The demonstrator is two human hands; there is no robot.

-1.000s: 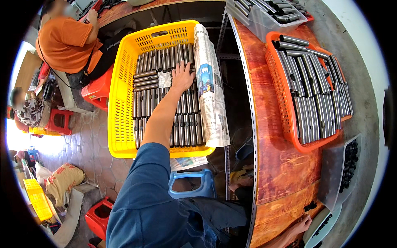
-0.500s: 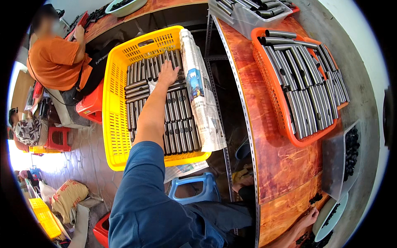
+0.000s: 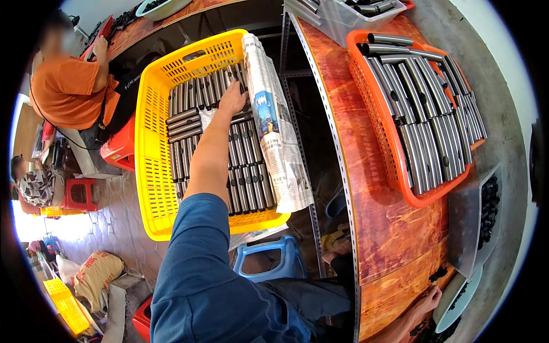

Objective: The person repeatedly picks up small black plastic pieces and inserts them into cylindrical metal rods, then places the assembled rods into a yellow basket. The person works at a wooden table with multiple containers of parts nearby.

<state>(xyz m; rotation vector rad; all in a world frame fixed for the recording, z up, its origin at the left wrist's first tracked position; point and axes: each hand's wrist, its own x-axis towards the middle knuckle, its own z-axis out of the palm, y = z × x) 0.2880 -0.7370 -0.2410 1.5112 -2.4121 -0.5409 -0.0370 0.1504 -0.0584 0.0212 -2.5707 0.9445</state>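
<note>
My left hand [image 3: 232, 98] reaches into a yellow plastic basket [image 3: 153, 166]. Its fingers bend down together at the far rows, closed on a shiny metal tube; the fingertips are partly hidden. Short metal tubes [image 3: 246, 188] with dark round holes lie packed in rows in this basket, some crosswise in the middle. Folded newspaper [image 3: 269, 123] drapes over the basket's right side. At the lower right my right hand [image 3: 428, 299] rests by a pale bowl [image 3: 470, 298] of small black pieces. Its fingers are curled closed, and what they hold is too small to make out.
An orange basket [image 3: 374, 123] of similar tubes stands on the reddish wooden table [image 3: 374, 228]. Behind it is a clear bin [image 3: 343, 23] with more tubes; nearer, another clear bin [image 3: 462, 228] holds black pieces. A blue stool [image 3: 271, 260] stands below. A person in orange [image 3: 71, 91] sits at far left.
My left hand's fingers, spread over the far tubes before, are now drawn together and bent down. The view has shifted slightly. My right hand stays by the bowl.
</note>
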